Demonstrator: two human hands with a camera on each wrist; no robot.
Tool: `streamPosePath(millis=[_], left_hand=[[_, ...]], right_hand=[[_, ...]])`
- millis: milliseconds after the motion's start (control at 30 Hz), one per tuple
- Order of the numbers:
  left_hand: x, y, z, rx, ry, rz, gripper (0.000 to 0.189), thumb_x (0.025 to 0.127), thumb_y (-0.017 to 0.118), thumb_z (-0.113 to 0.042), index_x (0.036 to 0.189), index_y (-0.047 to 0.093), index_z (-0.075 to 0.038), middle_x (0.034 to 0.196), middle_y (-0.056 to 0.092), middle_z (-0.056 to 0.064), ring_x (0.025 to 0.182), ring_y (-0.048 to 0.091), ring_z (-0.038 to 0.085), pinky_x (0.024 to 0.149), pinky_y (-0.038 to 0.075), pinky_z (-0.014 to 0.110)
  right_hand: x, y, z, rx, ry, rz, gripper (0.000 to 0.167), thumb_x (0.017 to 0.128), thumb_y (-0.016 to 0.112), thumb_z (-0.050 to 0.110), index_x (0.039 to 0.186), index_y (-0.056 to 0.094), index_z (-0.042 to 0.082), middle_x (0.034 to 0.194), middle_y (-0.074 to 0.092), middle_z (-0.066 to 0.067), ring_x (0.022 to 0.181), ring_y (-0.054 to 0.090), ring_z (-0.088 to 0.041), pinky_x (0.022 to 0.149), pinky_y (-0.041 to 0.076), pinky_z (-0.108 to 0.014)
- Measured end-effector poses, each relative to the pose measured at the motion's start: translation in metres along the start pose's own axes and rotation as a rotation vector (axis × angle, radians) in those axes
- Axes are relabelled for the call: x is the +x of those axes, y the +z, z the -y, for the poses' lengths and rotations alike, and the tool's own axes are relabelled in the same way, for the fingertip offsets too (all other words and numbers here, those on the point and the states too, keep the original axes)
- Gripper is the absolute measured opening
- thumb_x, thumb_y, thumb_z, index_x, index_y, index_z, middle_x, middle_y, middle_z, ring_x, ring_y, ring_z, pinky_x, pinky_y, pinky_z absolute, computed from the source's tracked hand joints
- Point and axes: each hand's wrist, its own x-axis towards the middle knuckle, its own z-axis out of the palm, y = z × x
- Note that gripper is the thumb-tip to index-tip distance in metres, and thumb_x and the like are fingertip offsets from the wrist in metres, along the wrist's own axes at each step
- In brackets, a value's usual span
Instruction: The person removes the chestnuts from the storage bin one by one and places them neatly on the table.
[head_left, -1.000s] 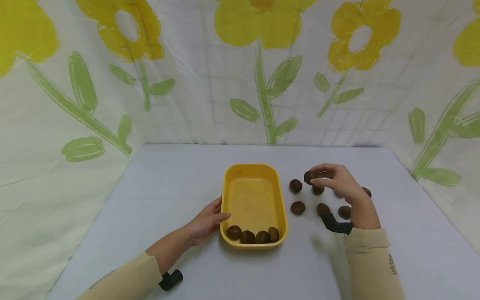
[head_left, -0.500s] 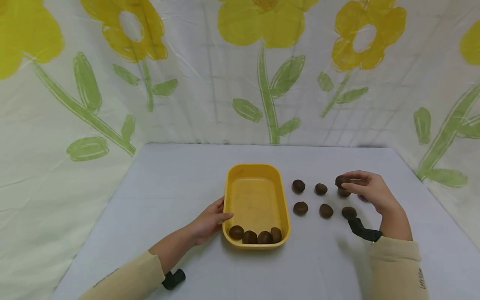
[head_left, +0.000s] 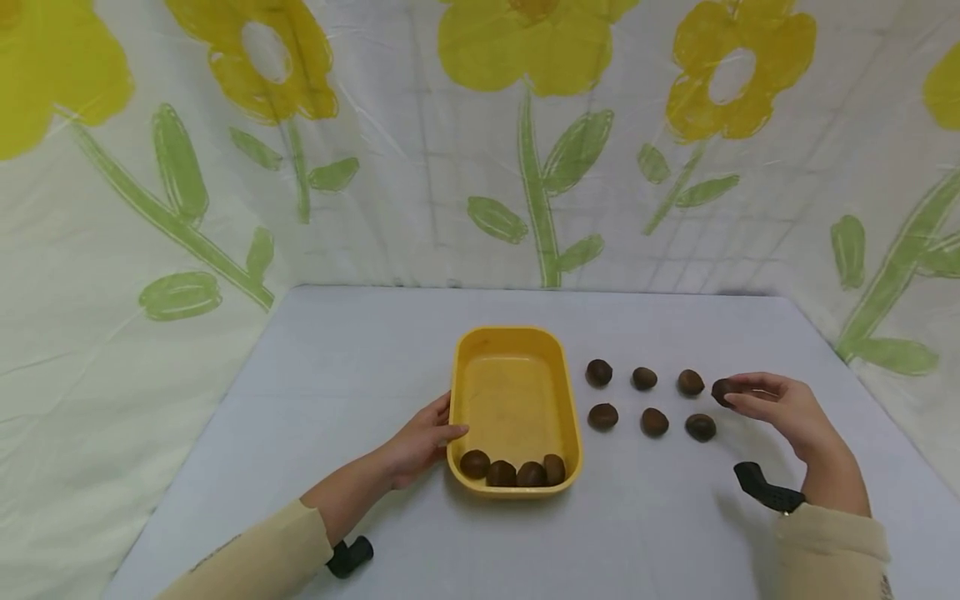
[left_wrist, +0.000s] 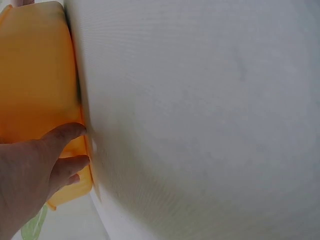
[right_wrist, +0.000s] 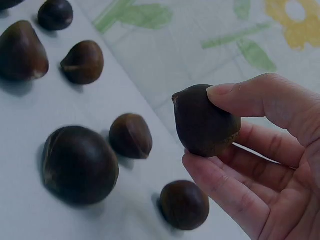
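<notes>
Chestnut (right_wrist: 205, 122) is pinched in the right hand (head_left: 783, 412), thumb over the top, fingers underneath; in the head view it's right of center, at the right end of the upper row of loose nuts (head_left: 690, 383). Change: over the last second the right hand shifts rightward along that row and lower in the frame, nut still gripped, so the three upper nuts to its left now show whole. Tray count stays at four, so nothing is added there; reads as mid-handling, nut off the surface (head_left: 375, 350). Right wrist view has another nut (right_wrist: 184, 205) resting at lower center, just below the held one in frame; probably hidden behind hand and held nut in the head view. Pointed tip aims upper left in the right wrist view, pale base end lower right; tip-to-base axis slants between, though the body is near round, so the long axis is weak. Left hand (head_left: 420, 442) keeps gripping the yellow tray (head_left: 502, 392) by its left side, thumb over the rim; tray nuts (head_left: 501, 473) line its near end, bottom of the tray in frame.
</notes>
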Motion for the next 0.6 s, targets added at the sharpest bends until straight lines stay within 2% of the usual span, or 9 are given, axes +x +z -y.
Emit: streamPosePath(millis=[233,467,600], left_hand=[[0.001,-0.002,0.002,0.002,0.000,0.000,0.066,0.096,0.046,-0.009,0.150,0.008,-0.008,0.155,0.020,0.014,0.131,0.041,0.032,0.105,0.037,0.050],[0.001,-0.001,0.002,0.003,0.003,-0.002,0.066,0.096,0.046,-0.008,0.150,0.008,-0.007,0.155,0.018,0.014,0.133,0.038,0.033,0.106,0.036,0.050],[0.000,-0.001,0.001,0.005,0.000,-0.008,0.066,0.096,0.045,-0.008,0.150,0.007,-0.007,0.156,0.018,0.014,0.132,0.039,0.033,0.105,0.037,0.049]], right_hand=[[-0.007,-0.003,-0.013,-0.042,0.067,0.005,0.014,0.085,0.067,0.020,0.098,0.063,0.024,0.087,0.060,0.029,0.083,0.059,0.012,0.069,0.048,-0.010],[-0.010,-0.001,-0.023,-0.009,0.108,0.003,0.015,0.084,0.069,0.021,0.096,0.062,0.028,0.087,0.060,0.031,0.082,0.059,0.012,0.069,0.049,-0.011],[-0.010,-0.001,-0.028,-0.042,0.120,0.009,0.019,0.083,0.070,0.024,0.099,0.060,0.024,0.087,0.058,0.032,0.083,0.059,0.011,0.069,0.049,-0.011]])
